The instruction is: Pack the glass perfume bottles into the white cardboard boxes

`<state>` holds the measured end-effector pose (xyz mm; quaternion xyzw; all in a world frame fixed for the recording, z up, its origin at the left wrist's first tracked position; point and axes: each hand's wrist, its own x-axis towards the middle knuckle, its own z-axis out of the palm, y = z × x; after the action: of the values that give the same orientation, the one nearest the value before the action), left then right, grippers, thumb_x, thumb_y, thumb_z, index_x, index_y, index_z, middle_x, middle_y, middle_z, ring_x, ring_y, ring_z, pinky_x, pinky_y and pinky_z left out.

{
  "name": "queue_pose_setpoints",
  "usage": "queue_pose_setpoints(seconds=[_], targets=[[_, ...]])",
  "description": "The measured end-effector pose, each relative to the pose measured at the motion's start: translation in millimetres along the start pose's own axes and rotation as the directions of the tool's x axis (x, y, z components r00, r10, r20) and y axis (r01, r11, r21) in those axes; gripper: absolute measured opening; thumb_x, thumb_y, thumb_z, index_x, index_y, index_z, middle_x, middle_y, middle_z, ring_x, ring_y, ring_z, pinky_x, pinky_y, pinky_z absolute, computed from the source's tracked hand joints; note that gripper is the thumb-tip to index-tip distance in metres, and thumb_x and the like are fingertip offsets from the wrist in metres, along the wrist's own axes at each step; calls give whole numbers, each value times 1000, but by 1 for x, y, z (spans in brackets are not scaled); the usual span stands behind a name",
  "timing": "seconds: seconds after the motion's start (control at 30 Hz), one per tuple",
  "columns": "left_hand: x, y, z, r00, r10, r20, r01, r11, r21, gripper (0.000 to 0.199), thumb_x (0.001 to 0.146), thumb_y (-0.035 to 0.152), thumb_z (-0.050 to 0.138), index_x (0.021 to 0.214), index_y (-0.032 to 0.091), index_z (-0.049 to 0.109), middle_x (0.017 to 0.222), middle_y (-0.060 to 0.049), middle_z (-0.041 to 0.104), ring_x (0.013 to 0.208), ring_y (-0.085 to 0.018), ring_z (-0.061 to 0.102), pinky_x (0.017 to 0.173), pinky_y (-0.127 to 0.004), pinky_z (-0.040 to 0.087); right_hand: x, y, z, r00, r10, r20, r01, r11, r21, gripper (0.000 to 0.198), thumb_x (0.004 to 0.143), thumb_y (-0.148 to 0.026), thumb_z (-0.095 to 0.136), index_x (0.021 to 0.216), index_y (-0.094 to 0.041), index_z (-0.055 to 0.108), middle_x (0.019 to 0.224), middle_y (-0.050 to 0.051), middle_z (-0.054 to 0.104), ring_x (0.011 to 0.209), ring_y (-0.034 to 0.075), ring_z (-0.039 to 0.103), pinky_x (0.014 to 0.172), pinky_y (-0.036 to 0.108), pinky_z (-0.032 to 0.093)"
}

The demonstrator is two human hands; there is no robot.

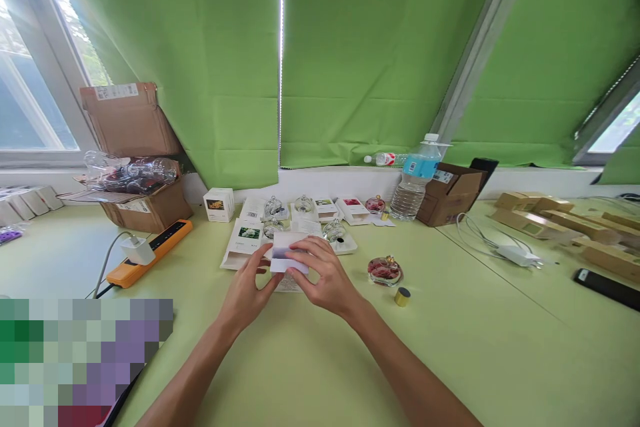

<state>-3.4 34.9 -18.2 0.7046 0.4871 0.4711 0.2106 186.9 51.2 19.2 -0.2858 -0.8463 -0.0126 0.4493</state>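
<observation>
"Two hands on it, from my end: L hand (249, 285) grips one side of the small white box (281, 265), R hand (327, 275) the other. Both part-curled, thumbs low, fingers along the edges."

"Copy. Box location?"

"Mid-table (440, 353), just this side of the clear glass btls (334, 230). Can't tell if it's off the surface; smth clear right below is mostly hidden, no ID."

"How far along, IYO?"

"Partway, I'd say. Box looks open, a flap facing me. Can't see if anything's inside."

"And the rest?"

"Clear btls sit out among white packs at the back. Front red btl (384, 271) stands on bare table, gold cap (401, 297) loose near it; rear red btl (374, 205) is out too. Flat pack w/ green pic (243, 250) lies near L hand; upright box (219, 207) farther back looks closed."

"So done vs. left?"

"Done AFAICS: btls out in the open, box open. Left: box not closed up yet, front cap sits apart. Can't judge more from my screen."
</observation>
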Motion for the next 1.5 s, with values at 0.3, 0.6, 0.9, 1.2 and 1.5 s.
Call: queue_pose_setpoints(seconds=[0.3,0.6,0.9,1.2,1.5], targets=[[3,-6,8,995,-69,73,78,990,-120,52,81,36,59,129,23,42,109,-7,63,97,-19,62,86,-37,51,0,3,-3,993,62,-97,-56,996,67,32,87,-23,54,119,-25,59,117,8,60,113,22,53,98,42,43],[11,-15,-12,971,-151,186,185,965,-183,31,75,37,65,99,18,60,102,-8,69,91,-23,65,82,-39,53,0,12,-3,959,190,-210,-177,981,83,26,92,-25,47,113,-23,61,110,7,63,107,21,57,92,38,47],[13,-19,-41,925,-242,292,300,938,-173,36,72,39,69,101,18,61,103,-9,70,95,-25,66,82,-39,54,-2,13,0,960,214,-182,-204,976,72,24,93,-27,46,109,-23,63,105,8,66,103,23,59,89,39,48],[13,-24,-47,912,-240,332,295,947,-125,37,74,40,67,104,18,63,102,-8,69,92,-24,65,80,-37,53,-4,16,2,969,220,-111,-215,975,56,23,93,-26,47,108,-22,63,105,8,66,102,22,59,89,37,49],[12,-15,-72,837,-312,449,421,892,-166,46,76,44,65,115,21,61,112,-10,66,98,-25,63,82,-37,51,-7,18,5,981,182,-63,-182,983,3,23,92,-26,47,109,-22,62,103,8,66,99,22,60,88,39,50]])
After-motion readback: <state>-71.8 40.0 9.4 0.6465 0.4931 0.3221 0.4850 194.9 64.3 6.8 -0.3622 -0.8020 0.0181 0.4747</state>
